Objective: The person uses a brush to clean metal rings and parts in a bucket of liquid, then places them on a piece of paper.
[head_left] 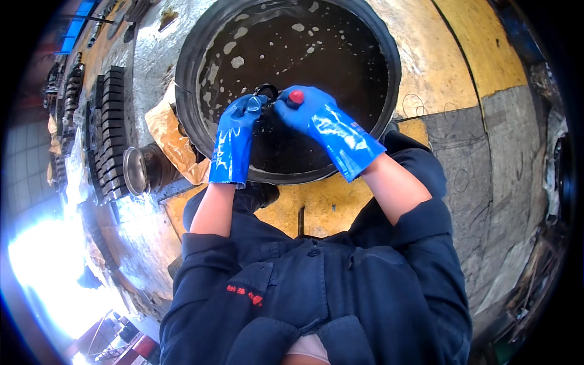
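Note:
Both my hands wear long, wet blue gloves over a wide black tub [186,73] of dark liquid with foam patches. My left hand [242,112] is closed on a small dark ring-shaped part [266,90]. Close beside it on the right, my right hand [310,108] is wrapped round a red-ended handle [296,97]. The working end of that tool is hidden by the glove and the dark liquid behind. Whether the tool touches the ring-shaped part I cannot tell.
Left of the tub lie crumpled brown paper [167,137] and a round metal cylinder [139,170]. A row of dark ribbed metal parts [112,131] stands farther left. Worn yellow floor plates [310,210] lie under the tub, with grey sheets [465,158] at right.

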Motion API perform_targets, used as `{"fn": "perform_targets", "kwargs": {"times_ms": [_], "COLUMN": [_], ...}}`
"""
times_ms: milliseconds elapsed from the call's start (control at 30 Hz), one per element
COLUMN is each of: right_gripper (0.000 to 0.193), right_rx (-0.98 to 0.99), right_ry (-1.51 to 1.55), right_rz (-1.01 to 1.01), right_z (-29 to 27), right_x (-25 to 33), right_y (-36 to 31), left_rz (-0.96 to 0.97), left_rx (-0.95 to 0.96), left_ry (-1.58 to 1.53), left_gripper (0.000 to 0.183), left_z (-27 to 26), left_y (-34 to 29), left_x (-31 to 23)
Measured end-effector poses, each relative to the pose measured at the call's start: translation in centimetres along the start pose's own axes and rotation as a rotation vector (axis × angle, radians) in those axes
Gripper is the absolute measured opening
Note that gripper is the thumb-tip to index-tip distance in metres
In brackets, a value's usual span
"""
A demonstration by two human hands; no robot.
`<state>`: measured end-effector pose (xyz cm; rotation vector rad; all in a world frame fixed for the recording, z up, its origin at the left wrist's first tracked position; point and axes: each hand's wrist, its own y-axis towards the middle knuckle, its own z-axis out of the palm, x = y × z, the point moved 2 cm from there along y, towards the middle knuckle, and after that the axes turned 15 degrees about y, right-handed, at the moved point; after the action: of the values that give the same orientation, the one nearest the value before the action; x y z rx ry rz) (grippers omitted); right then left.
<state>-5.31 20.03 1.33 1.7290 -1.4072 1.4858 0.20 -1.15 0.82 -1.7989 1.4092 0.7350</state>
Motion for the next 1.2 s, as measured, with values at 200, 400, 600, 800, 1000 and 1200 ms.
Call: {"fn": "perform_targets", "kwargs": {"times_ms": [200, 400, 600, 800, 1000, 1200], "right_gripper": [0.035, 0.025, 0.030, 0.023, 0.023, 0.037], "right_rx": [-0.003, -0.037, -0.130, 0.079, -0.292, -0.114], "right_ry": [0.116, -0.374, -0.002, -0.207, -0.197, 0.228], "right_rz": [-0.208, -0.108, -0.146, -0.330, -0.410, -0.008], "right_z": [0.6, 1.0, -0.3, 1.3, -0.5, -1.8], "right_x": [-0.4, -1.4, -2.4, -0.8, -1.2, -3.5], "right_y": [-0.6, 0.8, 0.6, 0.0, 0.5, 1.4], "left_rz": [-0.021, -0.136, -0.081, 0.069, 0.031, -0.166], "left_rx": [-0.031, 0.080, 0.045, 0.123, 0.176, 0.235], "left_ry": [-0.048, -0.229, -0.303, -0.214, -0.327, -0.475], "left_gripper": [0.039, 0.033, 0.030, 0.032, 0.030, 0.039], "left_z": [-0.3, -0.2, -1.1, -1.1, -0.9, -0.5], "left_y": [0.0, -0.5, -0.6, -0.8, -0.6, 0.8], "left_x": [0.1, -1.1, -0.5, -0.6, 0.3, 0.0]}}
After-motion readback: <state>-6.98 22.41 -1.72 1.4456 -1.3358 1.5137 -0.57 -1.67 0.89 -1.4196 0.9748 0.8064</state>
